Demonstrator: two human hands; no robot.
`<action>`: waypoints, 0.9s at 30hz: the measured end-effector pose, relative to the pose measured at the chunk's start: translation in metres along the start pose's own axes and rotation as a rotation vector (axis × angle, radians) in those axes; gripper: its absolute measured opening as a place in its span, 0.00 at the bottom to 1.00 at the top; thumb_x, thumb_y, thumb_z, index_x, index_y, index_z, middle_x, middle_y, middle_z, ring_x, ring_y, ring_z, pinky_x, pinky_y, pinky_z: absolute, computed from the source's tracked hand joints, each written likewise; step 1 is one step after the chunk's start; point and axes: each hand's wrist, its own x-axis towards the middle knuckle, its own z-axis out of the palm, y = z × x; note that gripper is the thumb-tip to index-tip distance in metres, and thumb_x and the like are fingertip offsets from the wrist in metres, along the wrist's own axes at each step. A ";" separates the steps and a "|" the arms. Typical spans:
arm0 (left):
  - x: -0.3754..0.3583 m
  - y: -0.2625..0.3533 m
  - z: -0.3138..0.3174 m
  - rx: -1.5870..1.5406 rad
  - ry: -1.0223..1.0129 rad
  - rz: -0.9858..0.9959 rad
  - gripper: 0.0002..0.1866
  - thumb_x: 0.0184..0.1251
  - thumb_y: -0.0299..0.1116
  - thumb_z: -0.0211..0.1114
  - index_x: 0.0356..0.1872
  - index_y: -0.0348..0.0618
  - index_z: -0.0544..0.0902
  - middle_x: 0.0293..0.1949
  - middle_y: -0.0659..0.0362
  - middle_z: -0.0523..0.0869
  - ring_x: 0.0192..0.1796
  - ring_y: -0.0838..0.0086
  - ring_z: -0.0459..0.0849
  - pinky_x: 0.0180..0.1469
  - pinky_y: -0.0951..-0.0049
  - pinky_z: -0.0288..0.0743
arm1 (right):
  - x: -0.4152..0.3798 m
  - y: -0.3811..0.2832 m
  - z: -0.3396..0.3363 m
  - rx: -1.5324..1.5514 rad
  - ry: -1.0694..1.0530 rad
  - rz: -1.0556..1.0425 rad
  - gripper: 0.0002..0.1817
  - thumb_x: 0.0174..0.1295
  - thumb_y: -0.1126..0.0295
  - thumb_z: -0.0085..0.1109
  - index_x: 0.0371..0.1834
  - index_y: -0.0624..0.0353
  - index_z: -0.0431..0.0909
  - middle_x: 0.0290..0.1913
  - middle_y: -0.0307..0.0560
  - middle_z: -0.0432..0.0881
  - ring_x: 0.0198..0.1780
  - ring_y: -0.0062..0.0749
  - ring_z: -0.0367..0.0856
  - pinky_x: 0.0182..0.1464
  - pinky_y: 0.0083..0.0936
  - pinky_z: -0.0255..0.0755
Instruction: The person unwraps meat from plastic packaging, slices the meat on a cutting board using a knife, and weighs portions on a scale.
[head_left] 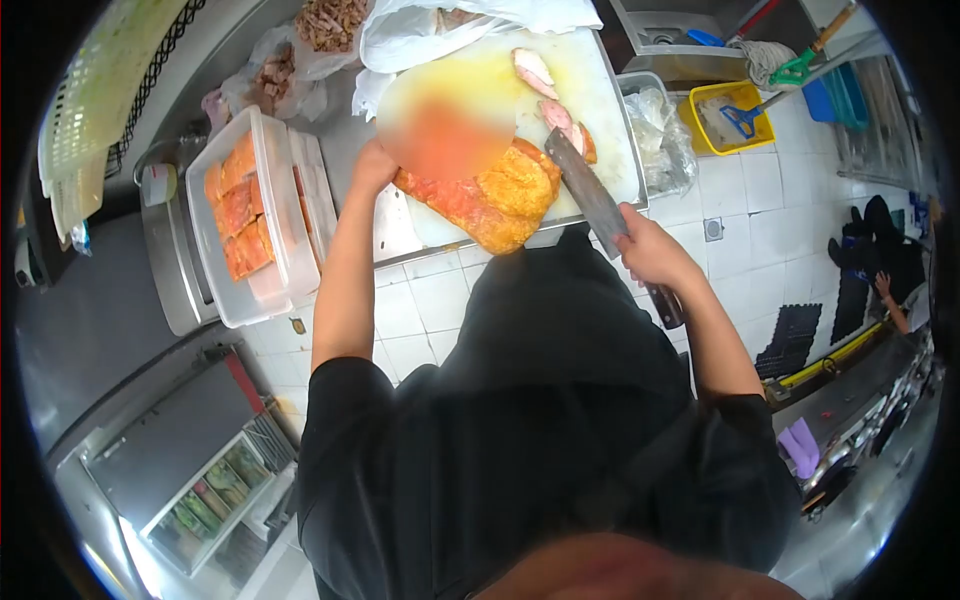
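A large piece of roast meat (515,195) with golden-orange crackled skin lies on the white cutting board (610,110), its near end reaching the board's front edge. A blurred patch covers its upper left part. My left hand (374,168) is closed at the left edge of the meat, its fingertips hidden. In my right hand (655,248) is a cleaver (590,190) with a broad blade and dark handle, gripped at the handle. Its blade tip points up and left, beside the meat's right side. Cut pieces of pale pink meat (533,72) lie farther up the board.
To the left, a clear plastic tub (285,215) holds several orange-skinned meat pieces. Bags of meat scraps (330,25) and a white plastic bag (470,35) lie behind. A yellow bucket (730,110) stands on the tiled floor at right. Another person's hand (884,285) shows far right.
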 end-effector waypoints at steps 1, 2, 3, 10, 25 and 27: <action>-0.007 -0.006 0.002 -0.010 0.001 -0.011 0.40 0.55 0.67 0.69 0.42 0.29 0.83 0.37 0.46 0.88 0.41 0.61 0.87 0.46 0.64 0.78 | 0.002 -0.001 0.002 -0.012 -0.008 0.004 0.25 0.70 0.71 0.47 0.70 0.63 0.60 0.26 0.47 0.77 0.22 0.30 0.77 0.24 0.32 0.73; -0.016 -0.013 0.004 -0.035 0.045 -0.019 0.39 0.55 0.67 0.69 0.40 0.30 0.84 0.35 0.46 0.88 0.39 0.61 0.87 0.45 0.65 0.78 | 0.005 0.000 0.004 0.066 -0.035 -0.008 0.26 0.71 0.71 0.47 0.71 0.63 0.58 0.25 0.45 0.75 0.21 0.28 0.76 0.24 0.31 0.73; -0.023 -0.018 0.007 -0.059 0.092 -0.023 0.39 0.55 0.66 0.68 0.38 0.30 0.84 0.33 0.47 0.88 0.37 0.61 0.87 0.43 0.65 0.78 | 0.009 0.001 0.006 0.145 -0.060 -0.022 0.27 0.71 0.71 0.46 0.73 0.62 0.56 0.24 0.44 0.74 0.21 0.27 0.75 0.23 0.30 0.72; -0.080 -0.033 0.032 -0.318 0.367 -0.233 0.36 0.60 0.61 0.69 0.40 0.27 0.82 0.36 0.47 0.87 0.39 0.65 0.86 0.45 0.68 0.78 | 0.062 -0.026 0.007 0.123 -0.081 -0.256 0.16 0.70 0.74 0.43 0.59 0.66 0.61 0.24 0.48 0.75 0.18 0.31 0.76 0.19 0.32 0.71; -0.121 0.016 0.069 0.257 0.241 -0.086 0.55 0.65 0.72 0.50 0.79 0.42 0.43 0.77 0.33 0.49 0.79 0.34 0.40 0.75 0.35 0.29 | 0.161 -0.043 -0.016 -0.134 0.264 -0.633 0.46 0.54 0.75 0.54 0.79 0.43 0.50 0.41 0.68 0.84 0.39 0.52 0.84 0.43 0.42 0.78; -0.134 0.033 0.070 0.418 0.154 -0.100 0.60 0.58 0.71 0.60 0.80 0.44 0.42 0.78 0.35 0.41 0.79 0.34 0.37 0.75 0.37 0.28 | 0.169 -0.017 -0.007 -0.129 0.300 -0.703 0.46 0.53 0.77 0.51 0.80 0.40 0.50 0.45 0.69 0.83 0.40 0.51 0.85 0.42 0.41 0.78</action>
